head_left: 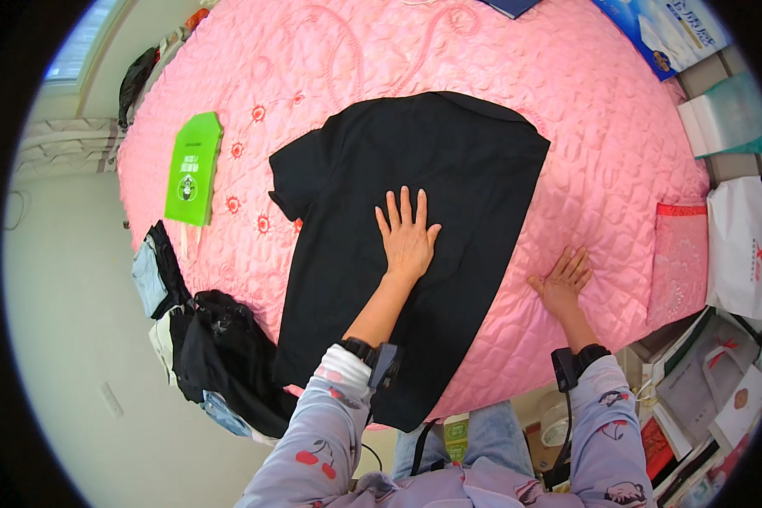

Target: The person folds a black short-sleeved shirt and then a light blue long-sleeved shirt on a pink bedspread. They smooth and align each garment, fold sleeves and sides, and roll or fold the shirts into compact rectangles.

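Observation:
A black short-sleeved shirt (339, 254) lies on the pink quilted bedspread (601, 152), folded lengthwise, with one sleeve out to the left. Its lower end reaches the bed's near edge. My left hand (408, 241) rests flat on the middle of the shirt, fingers spread and pointing away from me. To the right of the shirt, my right hand (563, 279) is pressed on the bedspread with its fingers apart. Neither hand holds anything.
A green flat package (193, 169) lies on the left. Piled dark and light clothes (229, 339) sit at the left edge. Along the right stand a white bag (741, 245), a pink folded cloth (679, 262) and paper bags (707, 372). A blue box (665, 38) is far right.

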Demonstrator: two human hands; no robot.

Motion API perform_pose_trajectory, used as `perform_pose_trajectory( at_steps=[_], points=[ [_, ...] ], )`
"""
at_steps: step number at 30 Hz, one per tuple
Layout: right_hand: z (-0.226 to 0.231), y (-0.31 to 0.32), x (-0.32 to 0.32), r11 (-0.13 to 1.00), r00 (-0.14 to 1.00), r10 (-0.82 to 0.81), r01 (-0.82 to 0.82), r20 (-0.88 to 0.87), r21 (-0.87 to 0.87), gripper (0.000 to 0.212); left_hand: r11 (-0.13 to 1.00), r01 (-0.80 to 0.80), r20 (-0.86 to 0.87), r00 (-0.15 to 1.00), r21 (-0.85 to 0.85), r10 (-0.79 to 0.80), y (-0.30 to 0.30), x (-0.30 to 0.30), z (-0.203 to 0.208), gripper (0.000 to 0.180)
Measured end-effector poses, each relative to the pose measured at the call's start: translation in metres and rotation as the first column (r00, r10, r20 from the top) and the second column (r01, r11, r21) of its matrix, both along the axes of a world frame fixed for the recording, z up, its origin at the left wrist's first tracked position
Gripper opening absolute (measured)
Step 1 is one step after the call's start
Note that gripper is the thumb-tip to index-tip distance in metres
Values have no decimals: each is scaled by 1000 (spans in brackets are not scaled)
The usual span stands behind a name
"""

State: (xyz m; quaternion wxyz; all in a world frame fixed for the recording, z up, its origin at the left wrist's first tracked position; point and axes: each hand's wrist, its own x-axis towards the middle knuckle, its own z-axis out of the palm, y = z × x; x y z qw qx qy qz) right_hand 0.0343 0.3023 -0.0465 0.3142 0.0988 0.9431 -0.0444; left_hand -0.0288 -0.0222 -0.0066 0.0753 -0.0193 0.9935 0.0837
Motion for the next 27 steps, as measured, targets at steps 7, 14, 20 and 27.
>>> perform_pose_trajectory(
  at_steps=[7, 14, 20, 27],
  points=[
    [-6, -3, -4, 997, 999, 39, -38, -7, 69, 120, 984, -103, -331, 932, 148, 147, -79, -2, -6, 53],
    [-20, 5, 8, 990, 988, 113, -104, -103, 90, 118, 249, -708, 224, 502, 661, 835, -268, -44, -20, 55],
    [-19, 5, 2, 992, 998, 62, -63, 11, 105, 118, 215, -522, 203, 629, 825, 751, -266, -50, -15, 24],
    [-13, 3, 2, 993, 997, 77, -77, -3, 89, 116, 788, -320, -393, 730, 526, 559, -147, -31, 63, 18]
  ],
)
